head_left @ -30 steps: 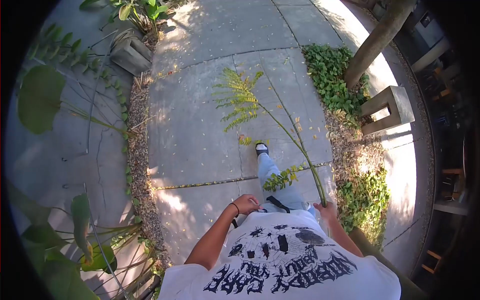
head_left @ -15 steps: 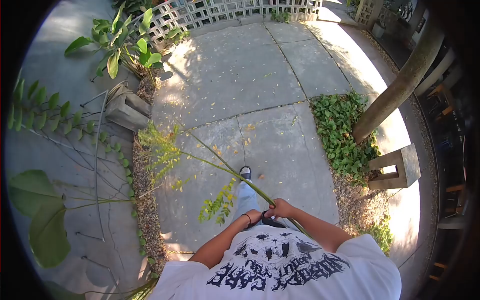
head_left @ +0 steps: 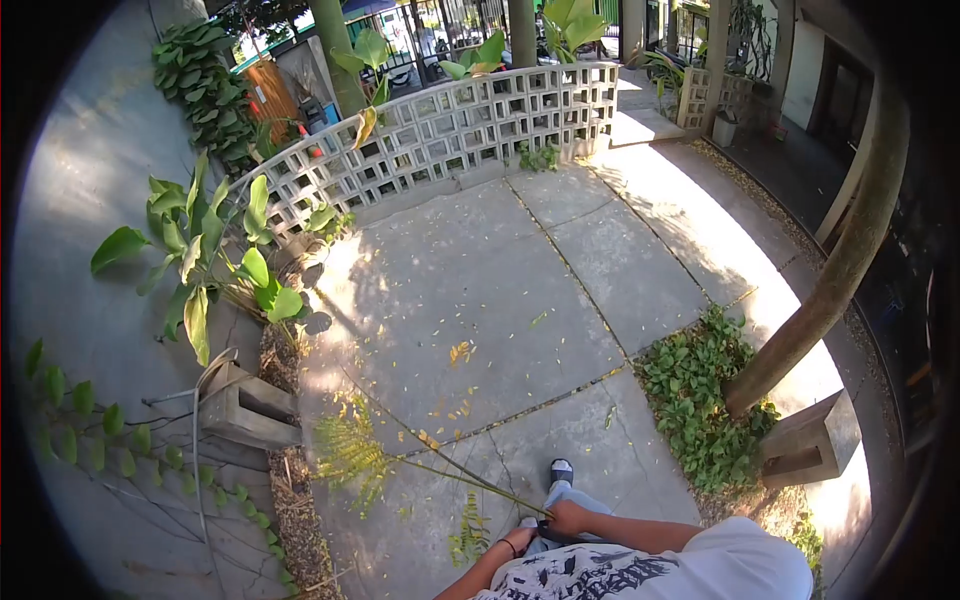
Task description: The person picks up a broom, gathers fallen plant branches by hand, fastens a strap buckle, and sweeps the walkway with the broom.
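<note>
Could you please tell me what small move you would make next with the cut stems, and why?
I would probably swing the stems slightly toward the middle of the paving: the right hand grips them near one end, while the leafy spray reaches out beside the gravel strip, near the concrete block, where it might snag.

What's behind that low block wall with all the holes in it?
Behind the block wall I can see a thick green trunk, broad leaves and a dark metal fence. The blocks hide most of what is lower down.
</note>
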Tool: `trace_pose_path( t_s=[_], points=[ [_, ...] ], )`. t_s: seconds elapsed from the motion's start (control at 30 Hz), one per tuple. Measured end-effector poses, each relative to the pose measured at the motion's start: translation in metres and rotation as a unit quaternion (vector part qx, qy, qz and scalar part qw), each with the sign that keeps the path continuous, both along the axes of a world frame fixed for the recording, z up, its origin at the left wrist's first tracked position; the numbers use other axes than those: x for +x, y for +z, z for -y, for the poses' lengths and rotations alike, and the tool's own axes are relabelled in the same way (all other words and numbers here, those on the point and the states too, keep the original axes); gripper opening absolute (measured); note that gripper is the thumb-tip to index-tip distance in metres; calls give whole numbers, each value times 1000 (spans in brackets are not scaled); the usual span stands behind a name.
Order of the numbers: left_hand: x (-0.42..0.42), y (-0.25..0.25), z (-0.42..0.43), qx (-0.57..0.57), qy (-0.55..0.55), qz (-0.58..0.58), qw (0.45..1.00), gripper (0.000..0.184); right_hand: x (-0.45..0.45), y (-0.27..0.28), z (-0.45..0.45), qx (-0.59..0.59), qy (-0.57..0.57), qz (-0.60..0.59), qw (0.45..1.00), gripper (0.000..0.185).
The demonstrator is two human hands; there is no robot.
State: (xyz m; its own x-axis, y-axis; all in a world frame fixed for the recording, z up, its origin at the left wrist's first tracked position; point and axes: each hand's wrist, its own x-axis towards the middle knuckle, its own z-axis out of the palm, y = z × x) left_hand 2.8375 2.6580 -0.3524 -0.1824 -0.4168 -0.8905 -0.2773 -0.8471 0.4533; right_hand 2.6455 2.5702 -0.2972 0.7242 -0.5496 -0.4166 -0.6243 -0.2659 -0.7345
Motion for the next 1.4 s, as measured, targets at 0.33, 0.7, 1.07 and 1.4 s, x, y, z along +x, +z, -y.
trace_pose_path(
  t_s=[0.33, 0.7, 1.07, 1.4],
  points=[
    [32, 58, 317, 159, 102, -16, 982, 20, 38, 10, 293, 8, 3, 13, 1000, 31],
    [81, -35, 626, -142, -364, 14, 920, 28, 44, -18, 540, 49, -111, 22, 992, 35],
    [68, -75, 877, -250, -493, 21, 833, 36, 53, 3, 797, 117, -78, -37, 989, 41],
    [8, -47, 1057, -290, -273, 102, 912, 22, 10, 23, 985, 174, 7, 14, 985, 32]
  ],
)
